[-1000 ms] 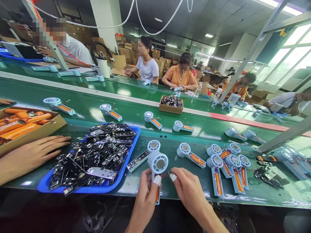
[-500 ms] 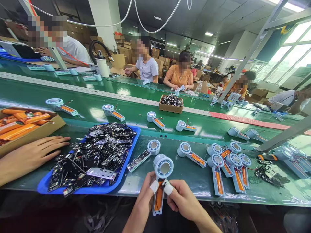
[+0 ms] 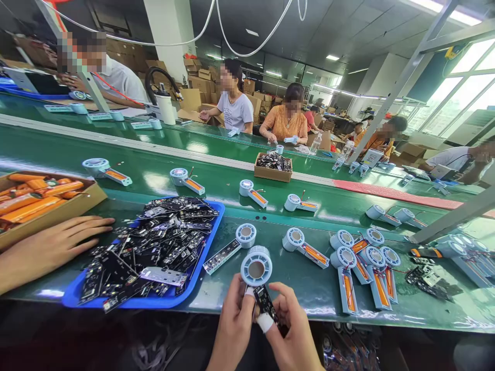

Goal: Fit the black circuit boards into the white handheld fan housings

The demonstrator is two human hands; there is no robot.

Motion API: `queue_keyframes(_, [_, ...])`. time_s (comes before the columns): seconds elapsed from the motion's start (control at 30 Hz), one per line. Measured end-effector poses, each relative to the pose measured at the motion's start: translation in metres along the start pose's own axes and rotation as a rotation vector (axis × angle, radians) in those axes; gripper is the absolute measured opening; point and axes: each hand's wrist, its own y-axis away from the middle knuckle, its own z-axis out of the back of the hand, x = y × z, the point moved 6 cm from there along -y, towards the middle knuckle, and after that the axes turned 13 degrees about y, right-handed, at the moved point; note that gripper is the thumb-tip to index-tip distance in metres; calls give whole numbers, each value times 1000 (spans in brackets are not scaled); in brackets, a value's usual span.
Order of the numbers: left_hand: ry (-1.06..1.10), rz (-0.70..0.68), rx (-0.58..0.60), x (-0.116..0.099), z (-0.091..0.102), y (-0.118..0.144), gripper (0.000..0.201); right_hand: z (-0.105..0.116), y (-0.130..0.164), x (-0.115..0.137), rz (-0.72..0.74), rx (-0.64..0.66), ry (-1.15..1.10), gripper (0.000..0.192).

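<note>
My left hand (image 3: 234, 319) is closed around a light-blue handheld fan housing (image 3: 256, 260), its round slotted head pointing away from me. In my right hand (image 3: 292, 322), a narrow black circuit board (image 3: 267, 301) is gripped between thumb and fingers, lying over the handle just below the head. The board and my fingers hide most of the handle's inside. White wrapping covers both thumbs. Beyond the housing, another fan (image 3: 230, 250) lies with a board in its handle. To its right, one more fan (image 3: 305, 247) shows an orange battery.
A blue tray (image 3: 221, 211) heaped with circuit boards stands left, a co-worker's hand (image 3: 77, 239) beside it. An orange-battery carton (image 3: 87, 206) is behind that hand. Several battery-fitted fans (image 3: 348, 283) cluster right. More fans (image 3: 187, 180) lie on the green belt (image 3: 216, 170). People sit opposite.
The circuit board now covers the handle, where the orange battery showed before. My right hand has turned and grips the board. Fans on the belt have shifted slightly right.
</note>
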Motion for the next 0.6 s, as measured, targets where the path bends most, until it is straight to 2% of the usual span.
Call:
queue_keyframes(0.07, [-37, -23, -28, -1, 0, -2, 21, 4, 7, -1, 82, -112, 186, 35])
queue_keyframes(0.13, [-44, -15, -34, 0, 0, -2, 28, 5, 10, 1, 166, -170, 311, 39])
queue_keyframes(0.27, [23, 52, 64, 8, -6, 1, 48, -2, 1, 12, 264, -202, 430, 53])
queue_keyframes(0.33, [12, 40, 41, 10, -5, 3, 55, -8, -4, 19, 284, -211, 523, 56])
queue_keyframes(0.47, [3, 6, -13, 7, -6, 0, 57, -24, -12, 30, 357, -92, 765, 65])
queue_keyframes(0.6, [14, -22, -76, 0, -6, -6, 52, -30, -14, 31, 378, 47, 939, 84])
